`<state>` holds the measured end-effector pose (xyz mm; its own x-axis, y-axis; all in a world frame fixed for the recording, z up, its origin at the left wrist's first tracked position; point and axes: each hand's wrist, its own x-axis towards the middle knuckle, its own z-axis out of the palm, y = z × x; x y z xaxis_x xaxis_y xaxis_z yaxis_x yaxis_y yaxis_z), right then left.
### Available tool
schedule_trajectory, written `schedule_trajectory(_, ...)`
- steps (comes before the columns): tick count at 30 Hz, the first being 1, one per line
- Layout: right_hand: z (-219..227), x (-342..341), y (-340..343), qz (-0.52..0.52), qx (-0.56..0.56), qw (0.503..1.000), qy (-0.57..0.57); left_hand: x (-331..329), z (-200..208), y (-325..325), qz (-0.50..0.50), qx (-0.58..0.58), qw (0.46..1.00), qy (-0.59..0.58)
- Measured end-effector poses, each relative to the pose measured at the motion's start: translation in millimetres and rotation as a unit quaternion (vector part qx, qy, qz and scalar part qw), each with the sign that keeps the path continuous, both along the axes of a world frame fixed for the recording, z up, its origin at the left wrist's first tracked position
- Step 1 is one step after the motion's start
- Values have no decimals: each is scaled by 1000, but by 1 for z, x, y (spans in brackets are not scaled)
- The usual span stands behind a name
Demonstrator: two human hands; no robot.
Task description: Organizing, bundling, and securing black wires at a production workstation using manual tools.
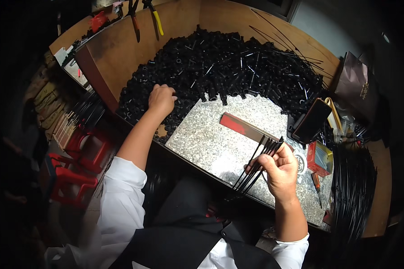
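Note:
My right hand is closed around a small bundle of thin black rods, held slantwise over the near edge of a speckled metal work plate. My left hand reaches into the left edge of a large heap of short black tubular parts. Its fingers are curled down among the parts, and anything in them is hidden. A red and brown bar lies on the plate, just beyond the bundle.
Wooden boards wall in the heap, with pliers hung on one. To the right are a phone, a red box, a screwdriver and many long black rods. Red stools stand at left.

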<state>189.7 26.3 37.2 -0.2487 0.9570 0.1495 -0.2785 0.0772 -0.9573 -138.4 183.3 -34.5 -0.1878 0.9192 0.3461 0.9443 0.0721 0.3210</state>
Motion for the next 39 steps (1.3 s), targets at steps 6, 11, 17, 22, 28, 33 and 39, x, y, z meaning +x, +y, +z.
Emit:
schedule_trajectory(6,0,-3,2,-7,0,1000,-1,7,-6,1,-37,-58,997,35)
schedule_trajectory(11,1,0,-1,-17,0,1000,7,8,-11,-18,-64,1,997,39)
schedule_trajectory(17,3,1,-4,-20,4,1000,7,-4,-14,-25,-97,81,991,52)
schedule_trajectory(22,5,0,-5,11,10,1000,-3,21,13,-37,-192,218,941,-174)
schedule_trajectory(28,6,-7,-3,66,-4,998,4,75,62,-83,-415,63,656,-628)
schedule_trajectory(33,8,-9,-6,82,-3,997,1,105,77,-109,-472,6,575,-668)
schedule_trajectory(39,7,-9,-8,83,16,996,10,127,80,-121,-489,9,523,-698)
